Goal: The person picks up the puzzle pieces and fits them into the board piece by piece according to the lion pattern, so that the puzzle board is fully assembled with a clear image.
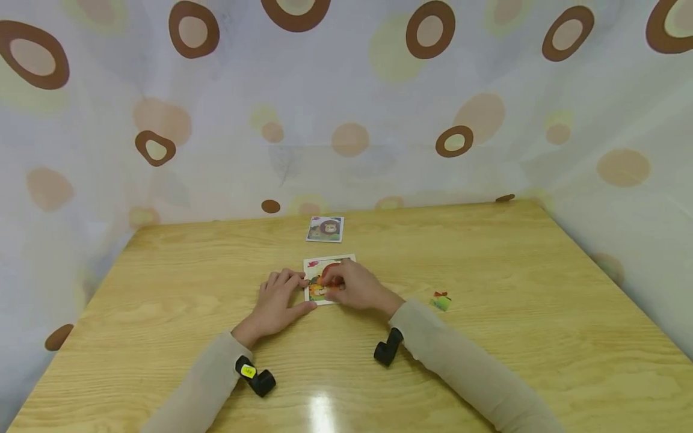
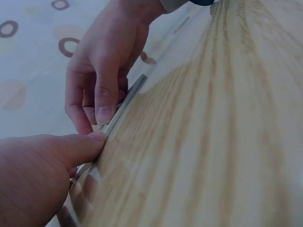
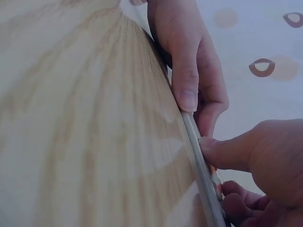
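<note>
A small white-bordered picture puzzle board (image 1: 313, 302) with a lion and other animals lies flat in the middle of the wooden table. My left hand (image 1: 278, 304) rests at its left side in the head view, index finger touching the edge and thumb at the near corner. Over the board's right half, my right hand (image 1: 357, 287) has thumb and fingers curled in a pinch on a reddish puzzle piece (image 1: 338, 281), mostly hidden by the fingers. From the right wrist view, the right thumb lies against the board's near edge (image 3: 198, 153).
Beyond the board lies a square card (image 1: 325, 230) with a lion picture. Loose green and red puzzle pieces (image 1: 441, 301) are right of the right hand. A spotted white curtain (image 1: 346, 174) hangs behind the table (image 1: 487, 355).
</note>
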`<state>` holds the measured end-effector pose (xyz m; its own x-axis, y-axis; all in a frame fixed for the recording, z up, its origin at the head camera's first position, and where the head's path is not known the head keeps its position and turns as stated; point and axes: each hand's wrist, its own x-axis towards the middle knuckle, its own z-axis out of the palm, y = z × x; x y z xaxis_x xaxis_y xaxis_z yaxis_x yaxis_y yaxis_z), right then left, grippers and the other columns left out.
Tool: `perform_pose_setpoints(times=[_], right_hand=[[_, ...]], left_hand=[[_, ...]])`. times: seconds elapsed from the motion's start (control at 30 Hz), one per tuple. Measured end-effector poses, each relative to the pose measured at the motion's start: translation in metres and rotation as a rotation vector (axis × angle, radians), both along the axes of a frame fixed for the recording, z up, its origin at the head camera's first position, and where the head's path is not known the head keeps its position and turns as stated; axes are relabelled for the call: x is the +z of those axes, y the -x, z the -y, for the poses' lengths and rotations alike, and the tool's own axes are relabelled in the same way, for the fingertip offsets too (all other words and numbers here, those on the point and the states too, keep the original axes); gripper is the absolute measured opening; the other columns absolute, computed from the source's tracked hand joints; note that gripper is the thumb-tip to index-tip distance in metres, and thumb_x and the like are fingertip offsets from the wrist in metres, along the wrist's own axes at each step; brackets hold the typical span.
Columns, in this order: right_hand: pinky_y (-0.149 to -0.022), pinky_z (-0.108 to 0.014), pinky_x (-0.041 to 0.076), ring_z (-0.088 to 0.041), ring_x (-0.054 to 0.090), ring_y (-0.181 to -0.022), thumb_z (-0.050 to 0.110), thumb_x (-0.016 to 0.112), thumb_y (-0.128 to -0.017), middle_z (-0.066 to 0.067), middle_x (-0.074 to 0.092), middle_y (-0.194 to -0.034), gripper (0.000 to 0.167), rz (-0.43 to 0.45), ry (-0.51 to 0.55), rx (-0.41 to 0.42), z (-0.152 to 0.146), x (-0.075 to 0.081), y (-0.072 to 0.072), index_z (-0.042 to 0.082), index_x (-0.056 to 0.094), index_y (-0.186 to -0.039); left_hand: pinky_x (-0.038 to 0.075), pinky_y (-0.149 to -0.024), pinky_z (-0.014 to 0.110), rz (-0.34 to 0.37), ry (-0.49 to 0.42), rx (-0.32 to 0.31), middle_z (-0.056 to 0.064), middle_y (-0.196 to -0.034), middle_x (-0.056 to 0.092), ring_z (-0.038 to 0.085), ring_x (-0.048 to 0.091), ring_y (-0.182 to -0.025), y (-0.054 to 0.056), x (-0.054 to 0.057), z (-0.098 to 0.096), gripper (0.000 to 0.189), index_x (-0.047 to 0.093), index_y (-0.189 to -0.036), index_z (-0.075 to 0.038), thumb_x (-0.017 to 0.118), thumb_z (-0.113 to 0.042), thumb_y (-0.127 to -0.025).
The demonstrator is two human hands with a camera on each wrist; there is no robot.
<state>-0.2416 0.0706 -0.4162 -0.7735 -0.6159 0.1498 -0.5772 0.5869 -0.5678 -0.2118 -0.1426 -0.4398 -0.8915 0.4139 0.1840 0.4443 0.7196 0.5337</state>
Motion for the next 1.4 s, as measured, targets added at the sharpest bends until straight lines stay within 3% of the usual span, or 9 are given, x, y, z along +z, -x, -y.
perform_pose_setpoints(times=[0.27, 0.53, 0.83, 1.07, 1.4], right_hand=[[-0.076, -0.027, 0.04, -0.015, 0.046, -0.086, 0.013, 0.071, -0.085, -0.006, 0.06, -0.099, 0.025, 0.069, 0.003, -0.001, -0.003, 0.005, 0.001, 0.007, 0.063, -0.108], [-0.065, -0.022, 0.038, -0.011, 0.043, -0.069, 0.004, 0.066, -0.081, -0.01, 0.056, -0.097, 0.035, 0.103, 0.021, 0.122, -0.023, 0.014, 0.012, 0.005, 0.062, -0.116], [-0.064, -0.025, 0.043, -0.009, 0.047, -0.063, 0.008, 0.066, -0.088, -0.012, 0.06, -0.1, 0.029, 0.1, 0.001, 0.071, -0.058, 0.019, 0.016, 0.002, 0.061, -0.116], [-0.063, -0.026, 0.042, -0.009, 0.044, -0.065, 0.008, 0.066, -0.089, -0.011, 0.06, -0.098, 0.025, 0.078, -0.024, 0.008, -0.101, 0.015, 0.006, 0.001, 0.061, -0.112], [-0.069, -0.028, 0.044, -0.007, 0.045, -0.068, 0.017, 0.068, -0.09, -0.008, 0.059, -0.095, 0.025, 0.012, -0.124, -0.03, -0.15, 0.013, -0.024, 0.002, 0.062, -0.109]], left_hand=[[0.029, -0.086, 0.045, -0.01, -0.007, -0.003, 0.011, -0.131, 0.051, 0.028, 0.041, -0.109, 0.001, 0.001, 0.001, 0.038, 0.061, -0.115, -0.008, 0.07, -0.033, -0.087], [0.029, -0.088, 0.048, -0.018, -0.008, -0.007, 0.012, -0.131, 0.051, 0.029, 0.041, -0.11, 0.002, 0.005, -0.001, 0.039, 0.061, -0.115, -0.007, 0.07, -0.033, -0.087], [0.029, -0.089, 0.048, -0.014, -0.015, -0.005, 0.012, -0.132, 0.05, 0.028, 0.041, -0.11, 0.001, 0.001, -0.003, 0.04, 0.06, -0.117, -0.007, 0.069, -0.034, -0.088], [0.028, -0.088, 0.045, 0.003, -0.007, 0.004, 0.011, -0.132, 0.05, 0.028, 0.041, -0.11, 0.0, 0.001, -0.001, 0.041, 0.059, -0.118, -0.007, 0.069, -0.035, -0.088], [0.028, -0.091, 0.048, 0.01, -0.002, -0.003, 0.011, -0.133, 0.049, 0.028, 0.04, -0.112, -0.005, -0.003, 0.001, 0.041, 0.058, -0.118, -0.008, 0.068, -0.035, -0.089]])
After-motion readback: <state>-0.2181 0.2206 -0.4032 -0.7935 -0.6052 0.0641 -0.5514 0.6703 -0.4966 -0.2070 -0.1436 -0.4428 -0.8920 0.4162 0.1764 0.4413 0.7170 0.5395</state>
